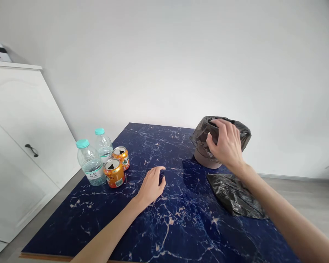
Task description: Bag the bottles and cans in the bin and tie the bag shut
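My right hand grips the near rim of a small bin lined with a black plastic bag; the fingers curl over the bag's edge. My left hand rests on the dark blue marbled table, fingers loosely curled, holding nothing. To its left stand two opened orange drink cans and two water bottles with teal caps.
A second black plastic bag lies flat on the table in front of the bin, under my right forearm. A white cabinet with a dark handle stands to the left. A plain white wall is behind the table.
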The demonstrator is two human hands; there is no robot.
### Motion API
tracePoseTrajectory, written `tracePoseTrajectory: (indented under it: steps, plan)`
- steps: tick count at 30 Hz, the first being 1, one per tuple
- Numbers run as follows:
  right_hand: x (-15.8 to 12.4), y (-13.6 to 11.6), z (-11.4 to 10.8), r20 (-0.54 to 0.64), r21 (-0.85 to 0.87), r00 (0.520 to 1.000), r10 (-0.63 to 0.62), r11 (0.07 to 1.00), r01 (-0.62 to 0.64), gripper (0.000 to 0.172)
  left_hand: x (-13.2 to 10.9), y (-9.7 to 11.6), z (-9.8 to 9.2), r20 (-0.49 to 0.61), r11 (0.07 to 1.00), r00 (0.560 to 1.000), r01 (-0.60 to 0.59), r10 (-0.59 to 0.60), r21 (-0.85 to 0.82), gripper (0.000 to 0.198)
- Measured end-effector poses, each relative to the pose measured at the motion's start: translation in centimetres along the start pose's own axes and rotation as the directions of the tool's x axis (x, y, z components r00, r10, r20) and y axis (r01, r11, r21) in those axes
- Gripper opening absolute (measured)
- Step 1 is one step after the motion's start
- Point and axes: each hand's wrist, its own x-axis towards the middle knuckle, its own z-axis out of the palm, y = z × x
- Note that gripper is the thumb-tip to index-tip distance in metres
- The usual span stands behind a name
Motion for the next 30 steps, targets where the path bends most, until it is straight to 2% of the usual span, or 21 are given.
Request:
tracePoseTrajectory:
  steps: [2,5,8,11,14,18,21,23,26,30]
  plan:
    - [0.8,1.9,0.0,0.021,-0.119,0.996,0.082,0.99,-0.079,0.058,-0.1,0.0,0.0,-0.004,1.0,1.0,-0.004,0.004,-0.004,0.03]
    - [1.0,4.5,0.6,0.16,-0.202,0.974,0.161,0.971,-0.128,0.055,-0.2,0.1,0.0,-0.008,1.0,1.0,-0.01,0.01,-0.014,0.03]
    - [0.9,6.3,0.9,0.264,-0.142,0.944,0.199,0.976,-0.166,0.057,-0.3,0.1,0.0,-0.016,0.999,1.0,-0.017,0.016,-0.031,0.029]
    - [0.9,6.8,0.8,0.274,-0.075,0.931,0.242,0.97,-0.23,0.056,-0.4,0.2,0.1,-0.025,0.998,0.999,-0.021,0.02,-0.056,0.029]
    - [0.9,6.1,0.4,0.277,0.003,0.945,0.173,0.984,-0.181,0.05,-0.5,0.1,0.2,-0.039,0.996,0.999,-0.017,0.013,-0.091,0.028]
    - [0.6,3.5,-0.8,0.252,0.197,0.966,-0.054,0.98,0.003,0.039,-0.4,0.1,0.5,-0.095,0.987,0.995,0.023,-0.038,-0.156,0.024]
    - [0.2,1.3,-2.1,0.257,0.332,0.95,-0.177,0.939,0.085,0.029,-0.1,0.2,0.4,-0.191,0.973,0.972,0.095,-0.136,-0.212,0.036]
    - [-0.1,0.1,-3.0,0.278,0.397,0.942,-0.19,0.915,0.067,0.025,0.1,0.4,0.1,-0.247,0.936,0.935,0.175,-0.256,-0.307,0.044]
    - [-0.7,-0.9,-3.9,0.326,0.502,0.932,-0.157,0.864,-0.03,0.025,0.3,0.8,-0.5,-0.259,0.843,0.882,0.233,-0.393,-0.485,0.051]
    - [-1.5,-0.9,-4.1,0.382,0.574,0.917,-0.12,0.808,-0.133,0.031,0.4,1.4,-1.2,-0.238,0.803,0.895,0.187,-0.376,-0.566,0.055]
